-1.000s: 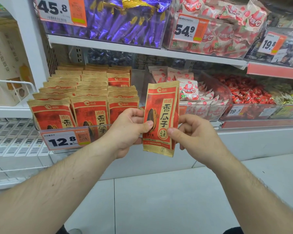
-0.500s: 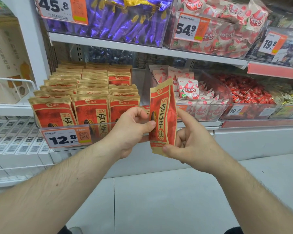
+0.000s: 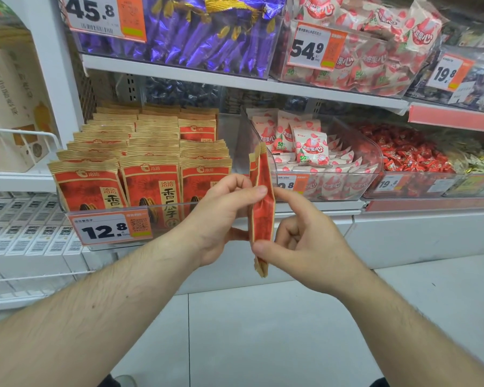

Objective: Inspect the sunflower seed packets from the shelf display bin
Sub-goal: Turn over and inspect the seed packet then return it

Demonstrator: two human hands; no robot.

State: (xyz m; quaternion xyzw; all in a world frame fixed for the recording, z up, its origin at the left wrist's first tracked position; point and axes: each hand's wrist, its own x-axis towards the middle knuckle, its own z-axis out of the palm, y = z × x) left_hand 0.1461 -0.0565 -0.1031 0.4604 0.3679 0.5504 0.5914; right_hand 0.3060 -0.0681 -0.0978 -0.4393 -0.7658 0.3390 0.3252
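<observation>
Sunflower seed packet [image 3: 261, 202] edge-on, pinched by left hand [image 3: 221, 216] and right hand [image 3: 305, 247]

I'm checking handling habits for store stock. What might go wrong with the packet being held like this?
1. The packet is edge-on, pinched only by the fingertips of the left hand and right hand over bare floor; a slip would likely drop it.
2. The left hand is close to the bin front; a careless turn might knock its price tag.
</observation>
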